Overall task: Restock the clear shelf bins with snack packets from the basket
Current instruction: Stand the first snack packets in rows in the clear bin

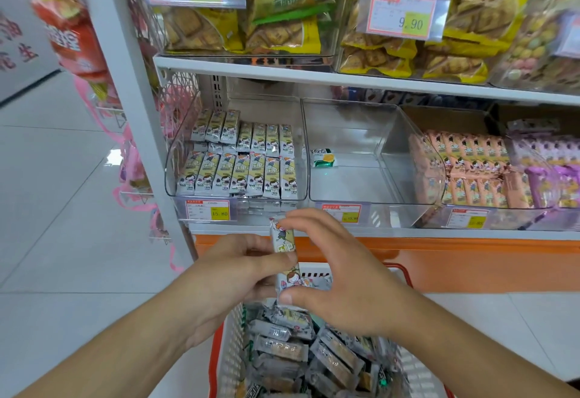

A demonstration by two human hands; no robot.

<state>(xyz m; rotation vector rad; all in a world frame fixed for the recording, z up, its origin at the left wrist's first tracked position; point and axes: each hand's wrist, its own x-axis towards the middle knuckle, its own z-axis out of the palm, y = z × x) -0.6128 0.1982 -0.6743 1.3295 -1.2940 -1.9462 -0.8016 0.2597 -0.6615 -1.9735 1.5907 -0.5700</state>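
Both my hands hold a small stack of upright snack packets [284, 240] just above the basket [230, 353]. My left hand [238, 269] grips the stack from the left side. My right hand [339, 275] spans it, fingers on the top end and thumb at the bottom end. The white basket with a red rim is full of several grey-wrapped packets [301, 347]. Directly above the hands, the left clear bin [175, 159] holds two rows of matching cartoon-printed packets [241, 175].
The middle clear bin [351, 184] contains a single green-and-white packet [320, 157]. To the right are bins with pink packets [470, 171] and purple packets [552, 171]. Yellow biscuit bags [408, 52] fill the shelf above. Price tags line the shelf edge. White floor tiles lie at left.
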